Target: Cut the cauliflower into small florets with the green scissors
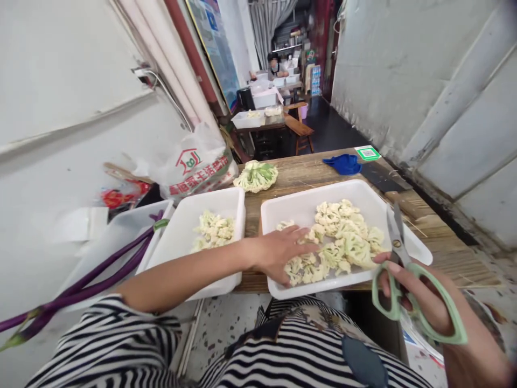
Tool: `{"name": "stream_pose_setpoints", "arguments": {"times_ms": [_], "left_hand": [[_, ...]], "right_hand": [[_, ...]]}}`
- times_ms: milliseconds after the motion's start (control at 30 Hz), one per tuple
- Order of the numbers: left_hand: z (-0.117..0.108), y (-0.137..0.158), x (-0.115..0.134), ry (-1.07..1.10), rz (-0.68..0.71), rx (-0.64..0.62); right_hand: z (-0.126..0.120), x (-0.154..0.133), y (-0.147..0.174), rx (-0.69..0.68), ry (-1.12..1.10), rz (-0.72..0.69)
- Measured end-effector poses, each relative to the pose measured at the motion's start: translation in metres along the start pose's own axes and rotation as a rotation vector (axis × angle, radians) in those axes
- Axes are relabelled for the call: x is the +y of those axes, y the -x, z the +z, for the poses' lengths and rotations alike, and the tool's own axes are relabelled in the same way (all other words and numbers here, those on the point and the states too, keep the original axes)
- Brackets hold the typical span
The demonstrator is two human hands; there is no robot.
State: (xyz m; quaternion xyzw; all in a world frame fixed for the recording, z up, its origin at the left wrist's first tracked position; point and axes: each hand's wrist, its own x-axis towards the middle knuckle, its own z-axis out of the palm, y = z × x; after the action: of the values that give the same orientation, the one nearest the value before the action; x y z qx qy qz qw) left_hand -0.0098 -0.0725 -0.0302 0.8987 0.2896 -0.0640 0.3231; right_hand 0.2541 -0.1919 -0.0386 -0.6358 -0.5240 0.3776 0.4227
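Observation:
My left hand [285, 252] reaches into the right-hand white tray [278, 207], fingers spread over the cauliflower florets [343, 229] and touching some of them. In my right hand [424, 296] is a pair of scissors [448, 312] with pale green handles. Its blades point up and away over the tray's right side and stand slightly apart. A second white tray [181, 221], under my left forearm, holds a smaller heap of florets [216, 229]. Behind the trays lies a larger piece of cauliflower [257, 177] with a green stalk side showing.
Long purple eggplants [109, 275] lie across a white bin [121, 221] at the left. A printed plastic bag [197, 167], a blue cloth item [343, 164] and a knife-like wooden handle [399, 202] are on the wooden table [294, 167]. Another person [278, 67] sits farther back.

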Motion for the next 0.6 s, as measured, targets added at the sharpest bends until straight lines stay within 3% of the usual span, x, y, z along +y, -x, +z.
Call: {"name": "stream_pose_setpoints", "arguments": {"times_ms": [133,367,600], "left_hand": [[0.011,-0.033,-0.003,-0.199,-0.005,-0.124],[-0.001,-0.060,-0.004,-0.222,0.175,-0.172],[0.008,-0.063,0.005,-0.328,0.164,-0.232]], "right_hand": [[-0.005,0.021,-0.010,-0.202,-0.077,0.059],[-0.007,0.033,-0.013,-0.236,-0.173,0.041],[-0.007,0.035,-0.011,-0.230,-0.174,0.028]]}}
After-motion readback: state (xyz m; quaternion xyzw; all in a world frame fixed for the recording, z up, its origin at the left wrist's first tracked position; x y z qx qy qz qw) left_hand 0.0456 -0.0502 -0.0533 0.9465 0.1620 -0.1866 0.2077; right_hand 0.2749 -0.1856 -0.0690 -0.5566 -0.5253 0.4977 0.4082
